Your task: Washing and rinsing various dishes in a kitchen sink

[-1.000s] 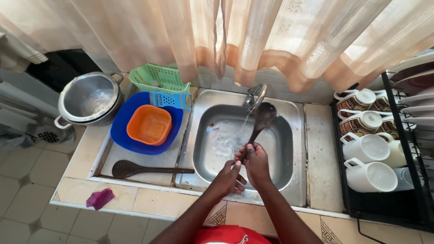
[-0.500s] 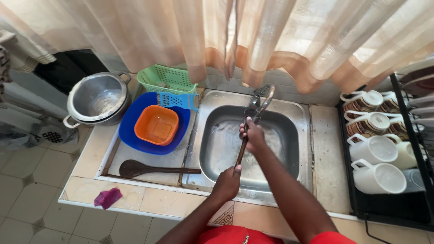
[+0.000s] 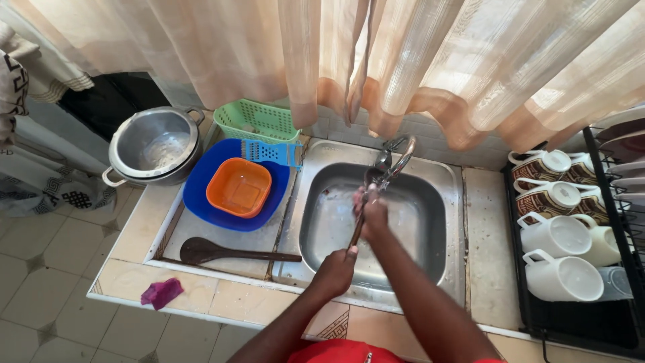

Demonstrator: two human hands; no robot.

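Holding a wooden spoon over the sink, the left hand is closed around the handle's near end, just above the sink's front rim. The right hand is wrapped around the spoon farther up, over the middle of the basin, fingers curled shut on the wood. The spoon's long axis runs from the sink's front edge toward its back, tilted slightly right, with the bowl end pointing up at the tap that arches over the sink's rear rim; the bowl sits just under the spout. Left of the sink, a second wooden spoon lies flat on the drainboard, its handle pointing toward the basin. Beyond it sits a blue basin holding an orange bowl, with a green basket behind. Right of the sink, mugs stand in a black rack.
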